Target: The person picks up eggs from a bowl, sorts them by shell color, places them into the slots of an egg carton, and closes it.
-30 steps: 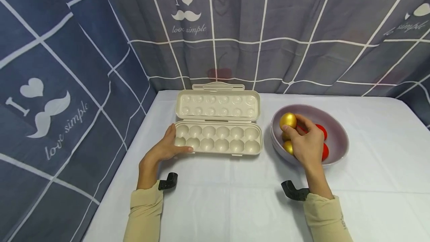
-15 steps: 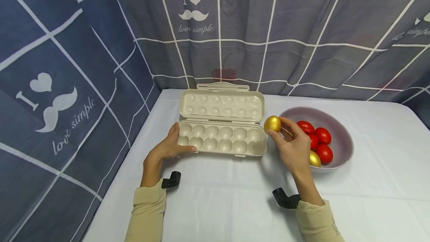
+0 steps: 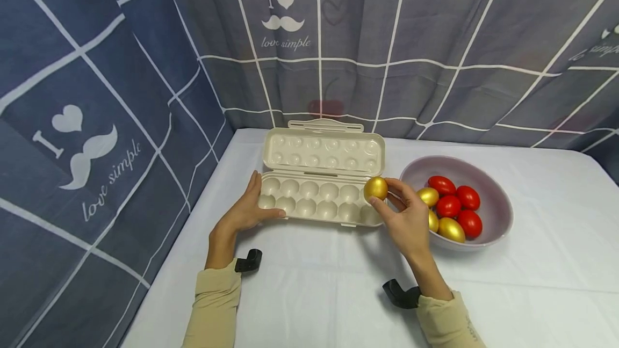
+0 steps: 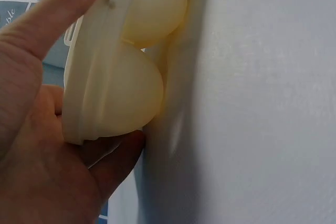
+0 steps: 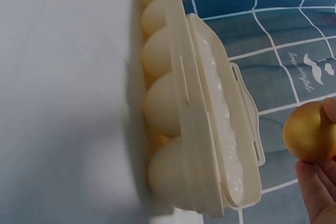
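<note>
A cream plastic egg box (image 3: 309, 200) lies on the table with its lid (image 3: 325, 152) laid back and its cups bare. My left hand (image 3: 247, 205) holds the box's left end, thumb along the front rim and fingers around the end; the left wrist view shows a finger (image 4: 123, 156) below the outermost cup. My right hand (image 3: 408, 222) pinches a gold egg (image 3: 375, 189) between thumb and fingertips, and the egg overlaps the back right cup in the head view. In the right wrist view that egg (image 5: 310, 132) hangs higher than the box rim.
To the right, a mauve bowl (image 3: 500, 203) contains several red eggs (image 3: 448, 206) and gold eggs (image 3: 452, 229). The white-clothed table (image 3: 546, 262) backs onto a grey checked curtain (image 3: 435, 31), with another stretch of curtain on the left.
My right hand has lifted the gold egg out of the bowl and carried it left to the box's right end. My left hand keeps its hold on the box. The view has shifted slightly.
</note>
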Tool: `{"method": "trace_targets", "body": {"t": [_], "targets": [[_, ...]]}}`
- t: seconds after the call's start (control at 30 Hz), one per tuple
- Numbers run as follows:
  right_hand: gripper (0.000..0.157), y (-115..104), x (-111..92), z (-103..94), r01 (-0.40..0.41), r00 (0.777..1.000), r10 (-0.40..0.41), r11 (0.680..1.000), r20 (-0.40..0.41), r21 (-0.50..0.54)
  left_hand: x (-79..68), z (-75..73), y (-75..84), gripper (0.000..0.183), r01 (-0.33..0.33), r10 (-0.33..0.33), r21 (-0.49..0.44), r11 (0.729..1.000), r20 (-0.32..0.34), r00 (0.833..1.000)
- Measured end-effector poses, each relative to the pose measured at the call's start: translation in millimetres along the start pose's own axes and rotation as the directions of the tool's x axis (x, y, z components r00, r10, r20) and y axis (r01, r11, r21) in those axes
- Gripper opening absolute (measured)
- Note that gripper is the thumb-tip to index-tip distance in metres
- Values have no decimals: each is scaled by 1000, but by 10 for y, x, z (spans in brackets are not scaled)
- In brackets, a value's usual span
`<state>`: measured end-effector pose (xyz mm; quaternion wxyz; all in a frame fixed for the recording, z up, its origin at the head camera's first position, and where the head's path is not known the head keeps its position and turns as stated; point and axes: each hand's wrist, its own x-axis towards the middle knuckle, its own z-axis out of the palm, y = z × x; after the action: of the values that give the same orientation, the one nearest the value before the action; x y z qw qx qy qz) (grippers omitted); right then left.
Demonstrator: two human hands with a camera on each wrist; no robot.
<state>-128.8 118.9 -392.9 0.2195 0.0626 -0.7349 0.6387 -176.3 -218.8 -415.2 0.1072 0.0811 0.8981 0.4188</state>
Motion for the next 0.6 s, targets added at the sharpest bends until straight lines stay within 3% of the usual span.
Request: {"method": "trace_targets", "body": {"t": [0.33,0.6], "targets": [[39,-26,-56,120,18,1000,-18,1000,21,8,-2,-8,-11,126,-16,16,-33,999,3,1000],[38,-345,-137,251,39,998,-38,999,56,-21,-4,-5,-7,126,-13,13,-56,998,9,1000]]}}
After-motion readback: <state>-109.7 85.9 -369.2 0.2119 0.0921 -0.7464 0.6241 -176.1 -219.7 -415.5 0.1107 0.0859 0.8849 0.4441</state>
